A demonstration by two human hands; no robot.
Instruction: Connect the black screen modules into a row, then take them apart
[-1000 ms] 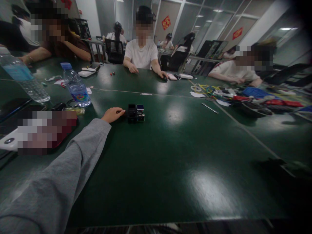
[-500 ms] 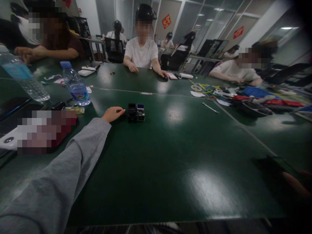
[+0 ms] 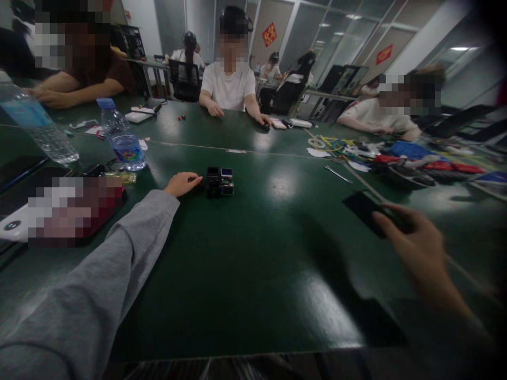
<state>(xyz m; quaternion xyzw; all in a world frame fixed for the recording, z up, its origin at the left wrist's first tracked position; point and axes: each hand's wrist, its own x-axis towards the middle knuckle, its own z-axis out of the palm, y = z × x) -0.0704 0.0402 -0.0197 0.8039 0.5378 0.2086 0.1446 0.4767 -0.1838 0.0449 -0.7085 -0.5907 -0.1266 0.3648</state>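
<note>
Your left hand (image 3: 182, 184) lies on the green table (image 3: 257, 274), left of the middle of the frame, its fingers pointing right toward a small black device (image 3: 214, 182). The fingers are small and dim here, so I can't tell whether they are pinching anything, or whether their tips touch the device or stop just beside it. The device stands on the table a little above and left of the frame's centre, with a little screened unit (image 3: 227, 181) close against its right side. A grey sleeve (image 3: 119, 264) covers your left arm down to the lower left corner.

Your right hand (image 3: 422, 243), at the right of the frame, is closed on a flat dark object (image 3: 360, 208), with the thumb on the near side; the object juts out to the upper left of your grip. A long shadow (image 3: 336, 264) falls across the table to the left of that hand.

Above the dark object lies a wrench (image 3: 338, 174), and heaped cables (image 3: 332, 145) fill the table's upper right. At the upper left, a blue-capped bottle (image 3: 125, 142) stands beyond your left hand, and a person in a white shirt (image 3: 227, 87) sits across the table at upper centre.
</note>
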